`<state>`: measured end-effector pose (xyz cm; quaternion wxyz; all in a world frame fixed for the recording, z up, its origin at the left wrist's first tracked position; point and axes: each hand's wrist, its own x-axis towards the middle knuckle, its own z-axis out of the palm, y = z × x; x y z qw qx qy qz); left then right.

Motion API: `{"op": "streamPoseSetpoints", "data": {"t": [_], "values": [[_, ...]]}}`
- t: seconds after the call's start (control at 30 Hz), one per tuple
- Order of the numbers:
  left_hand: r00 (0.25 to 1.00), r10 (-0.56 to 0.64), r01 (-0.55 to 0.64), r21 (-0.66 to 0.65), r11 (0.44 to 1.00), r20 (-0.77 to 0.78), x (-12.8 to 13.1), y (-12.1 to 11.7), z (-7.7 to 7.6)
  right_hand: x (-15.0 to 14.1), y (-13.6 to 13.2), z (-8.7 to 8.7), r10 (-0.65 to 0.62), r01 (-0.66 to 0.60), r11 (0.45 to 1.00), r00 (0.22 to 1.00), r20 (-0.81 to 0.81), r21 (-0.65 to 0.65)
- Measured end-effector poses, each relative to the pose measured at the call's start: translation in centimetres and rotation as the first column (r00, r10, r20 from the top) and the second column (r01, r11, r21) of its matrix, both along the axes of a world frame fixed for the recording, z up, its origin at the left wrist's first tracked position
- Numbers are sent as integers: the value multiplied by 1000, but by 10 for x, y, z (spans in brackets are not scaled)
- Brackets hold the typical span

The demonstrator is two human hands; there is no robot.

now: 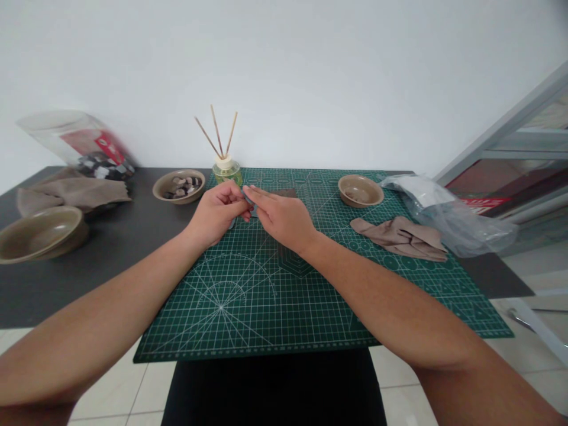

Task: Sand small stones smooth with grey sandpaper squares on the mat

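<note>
Both my hands meet over the far middle of a green cutting mat (248,296). My left hand (217,212) is closed in a pinch on a small grey-blue item (249,204) that is mostly hidden between the fingers. My right hand (279,216) has its fingers pressed together and stretched toward the same item, touching it at the fingertips. A dark flat piece (288,193) lies on the mat just behind my right hand.
A reed diffuser (226,168) stands behind the hands. A bowl of small stones (179,186) sits left of it; another bowl (360,190), a beige cloth (402,236) and a clear plastic bag (448,213) lie right. Far left: a bowl (39,234), cloth (73,192), tipped jar (84,145).
</note>
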<state>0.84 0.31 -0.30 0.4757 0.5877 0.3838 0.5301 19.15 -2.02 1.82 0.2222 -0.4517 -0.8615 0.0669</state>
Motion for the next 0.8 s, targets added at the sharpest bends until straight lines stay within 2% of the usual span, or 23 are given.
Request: {"op": "streamPoseSetpoints", "data": {"t": [0.2, 0.53, 0.67, 0.8], "values": [[997, 3, -3, 6, 1000, 83, 1, -2, 3, 0, 0, 4, -11, 11, 1000, 1000, 20, -4], [999, 15, -15, -3, 1000, 38, 1, -1, 1, 0, -2, 6, -2, 2, 1000, 999, 48, 10], [996, 1, -2, 19, 1000, 90, 1, -3, 3, 1, -1, 6, -5, 5, 1000, 999, 39, 7], [992, -32, 25, 56, 998, 122, -2, 3, -2, 0, -1, 5, -6, 6, 1000, 999, 38, 14]]}}
